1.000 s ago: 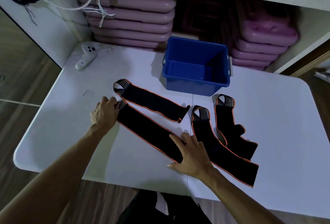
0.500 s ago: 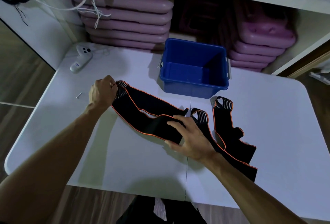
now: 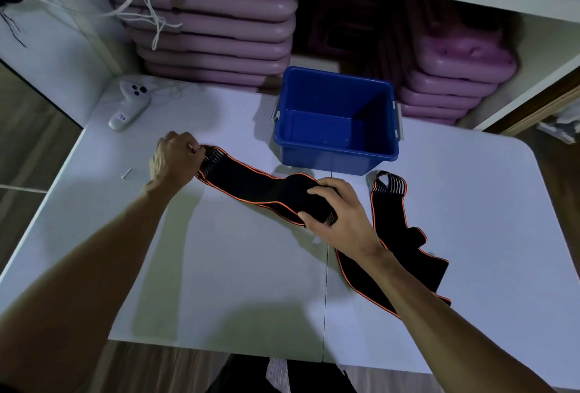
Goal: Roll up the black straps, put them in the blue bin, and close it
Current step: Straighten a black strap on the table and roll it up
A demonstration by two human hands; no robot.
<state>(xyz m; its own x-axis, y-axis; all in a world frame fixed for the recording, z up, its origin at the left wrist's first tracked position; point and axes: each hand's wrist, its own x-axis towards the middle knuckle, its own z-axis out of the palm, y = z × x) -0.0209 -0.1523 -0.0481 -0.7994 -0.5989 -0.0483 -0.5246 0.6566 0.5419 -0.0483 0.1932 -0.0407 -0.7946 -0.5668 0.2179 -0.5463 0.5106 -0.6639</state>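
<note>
- The white table (image 3: 219, 283) fills most of your view; its near edge runs across the bottom, its left edge slants up toward the shelving, and its rounded right corner sits at the upper right. A wide bare stretch lies between your forearms, down to the near edge.
- Stacks of pink cases (image 3: 213, 35) sit in the shelf opening behind the table's far edge, close behind the bin.
- The blue bin (image 3: 335, 160) stands open near the far edge, just right of centre, with nothing visible inside. No lid shows. Bare tabletop runs along its left and right sides.
- The held straps (image 3: 251, 187), black with orange edging, stretch between your hands just in front of the bin; how many layers they make is unclear.
- The other straps (image 3: 405, 235) lie flat to the right, partly under your right forearm, their looped end near the bin's front right corner.
- Your left hand (image 3: 175, 162) is closed around the ribbed loop end of the held straps, well left of the bin.
- Your right hand (image 3: 342, 217) clamps the bunched opposite end, fingers over the top, thumb beneath.
- A white controller (image 3: 130, 104) rests by the far left corner.
- A small screw (image 3: 126, 173) lies just left of your left hand, near the left edge.
</note>
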